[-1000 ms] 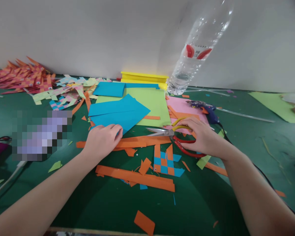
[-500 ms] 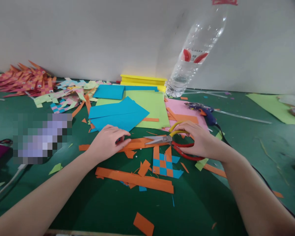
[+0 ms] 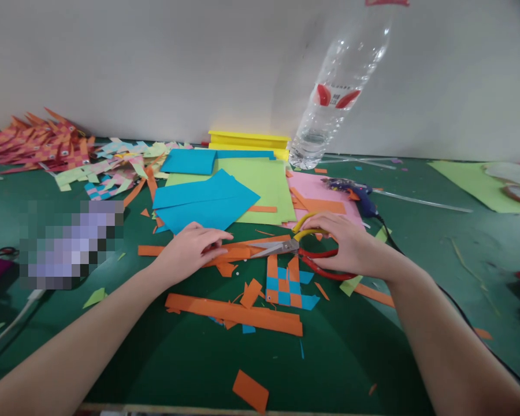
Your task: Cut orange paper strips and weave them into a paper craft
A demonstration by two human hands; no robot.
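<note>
My left hand (image 3: 194, 249) pinches an orange paper strip (image 3: 237, 252) between thumb and fingers. Yellow- and red-handled scissors (image 3: 291, 245) are gripped in my right hand (image 3: 343, 245), fingers through the loops. The blades are parted around the strip's right end, and the tips are partly hidden by the paper. Just below the scissors lies a woven orange and blue paper fish (image 3: 285, 287) with a small eye. A longer orange strip (image 3: 238, 315) rests nearer the front, among orange and blue scraps.
Behind my hands are blue paper sheets (image 3: 205, 199), green paper (image 3: 268, 185) and pink paper (image 3: 312, 185). A glue gun (image 3: 359, 193) lies to the right. A water bottle (image 3: 329, 98) leans by the wall. Finished orange pieces (image 3: 43, 144) are heaped at far left, near a blurred purple device (image 3: 75, 245).
The scissor blades have moved from lying over the orange strip to straddling its right end. The left hand still holds the strip; the whole view has shifted slightly.
</note>
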